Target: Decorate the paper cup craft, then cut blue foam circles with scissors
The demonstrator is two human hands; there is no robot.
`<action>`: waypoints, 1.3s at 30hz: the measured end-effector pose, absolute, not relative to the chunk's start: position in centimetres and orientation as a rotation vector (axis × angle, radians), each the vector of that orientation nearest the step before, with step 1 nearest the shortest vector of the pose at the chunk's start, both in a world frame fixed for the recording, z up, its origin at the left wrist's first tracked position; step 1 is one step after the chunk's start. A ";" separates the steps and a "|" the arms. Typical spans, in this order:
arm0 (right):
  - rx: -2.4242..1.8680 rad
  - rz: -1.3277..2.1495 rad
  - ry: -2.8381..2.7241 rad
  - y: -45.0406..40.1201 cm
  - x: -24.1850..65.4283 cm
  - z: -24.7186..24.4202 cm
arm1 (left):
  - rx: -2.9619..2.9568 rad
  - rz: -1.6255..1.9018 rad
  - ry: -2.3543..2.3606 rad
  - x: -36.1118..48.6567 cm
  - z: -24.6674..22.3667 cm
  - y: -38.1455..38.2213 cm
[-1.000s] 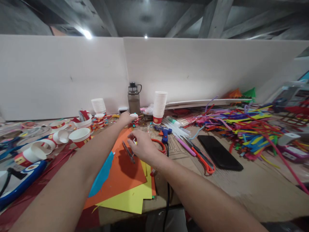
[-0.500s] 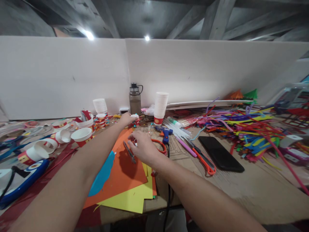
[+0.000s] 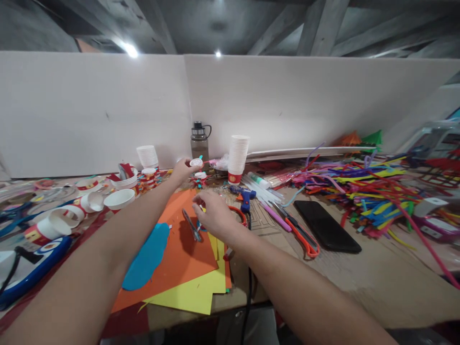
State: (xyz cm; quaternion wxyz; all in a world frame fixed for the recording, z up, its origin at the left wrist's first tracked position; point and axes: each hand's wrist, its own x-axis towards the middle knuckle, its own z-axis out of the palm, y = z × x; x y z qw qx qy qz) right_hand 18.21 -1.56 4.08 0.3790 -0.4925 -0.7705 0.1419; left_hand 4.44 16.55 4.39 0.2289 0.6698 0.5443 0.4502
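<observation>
My left hand reaches to the far side of the table, fingers closed on the edge of a small round white paper piece with a blue bit on top. Just below it stands a similar small white-topped piece with red and blue parts. My right hand hovers over orange paper, its fingers loosely curled and apart, with nothing visible in them. Beside its fingertips is a slim metal tool, perhaps tweezers. A blue paper shape lies on the orange sheet.
Stacked paper cups and a water bottle stand at the back. To the right lie a blue glue gun, orange-handled scissors, a black phone and pipe cleaners. Cut cups lie left.
My left hand has raised the small round white piece up and slightly left, off the similar piece beneath it. My right hand stays nearly in place.
</observation>
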 end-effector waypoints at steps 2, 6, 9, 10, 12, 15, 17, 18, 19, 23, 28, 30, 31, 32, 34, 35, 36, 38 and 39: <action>-1.256 0.444 -1.856 -1.0 18.5 4.1 | 1.832 1.321 1.201 3.9 4.8 15.5; -1.248 0.681 -1.412 1.0 19.6 4.2 | 1.696 1.282 0.829 2.6 5.7 13.3; -1.164 0.896 -1.026 2.2 20.6 4.5 | 1.623 1.181 0.700 1.9 6.4 11.9; -1.147 0.940 -0.992 2.4 20.9 4.7 | 1.620 1.137 0.673 1.8 6.6 11.6; -1.116 1.023 -0.965 2.6 21.4 5.0 | 1.636 1.054 0.629 1.7 6.8 11.1; -1.031 1.192 -0.908 2.4 21.5 5.4 | 1.676 0.945 0.560 1.6 6.8 11.0; -0.956 1.318 -0.854 2.2 21.4 5.5 | 1.698 0.873 0.519 1.6 6.7 11.2; -0.928 1.362 -0.842 2.1 21.3 5.6 | 1.708 0.846 0.503 1.6 6.6 11.3; -0.912 1.389 -0.846 2.0 21.2 5.7 | 1.718 0.829 0.491 1.6 6.6 11.4; -0.877 1.442 -0.882 1.7 21.1 5.8 | 1.770 0.811 0.462 1.5 6.8 11.7; -0.813 1.457 -0.905 1.6 21.2 5.9 | 1.854 0.733 0.468 1.7 7.0 11.6; -0.812 1.453 -0.910 1.6 21.2 5.8 | 1.875 0.707 0.475 1.8 7.0 11.5; -0.815 1.450 -0.918 1.6 21.2 5.8 | 1.884 0.698 0.476 1.8 7.0 11.4; -0.820 1.446 -0.928 1.6 21.1 5.7 | 1.892 0.691 0.477 1.8 7.1 11.4; -0.829 1.437 -0.946 1.6 21.1 5.6 | 1.907 0.669 0.490 1.7 7.1 11.4; -0.830 1.433 -0.953 1.7 21.1 5.6 | 1.913 0.656 0.500 1.6 7.2 11.4; -0.830 1.430 -0.957 1.7 21.1 5.5 | 1.917 0.645 0.511 1.6 7.2 11.4; -0.826 1.427 -0.962 1.8 21.1 5.4 | 1.924 0.634 0.534 1.6 7.3 11.3; -0.824 1.425 -0.964 1.8 21.2 5.3 | 1.931 0.634 0.543 1.6 7.3 11.2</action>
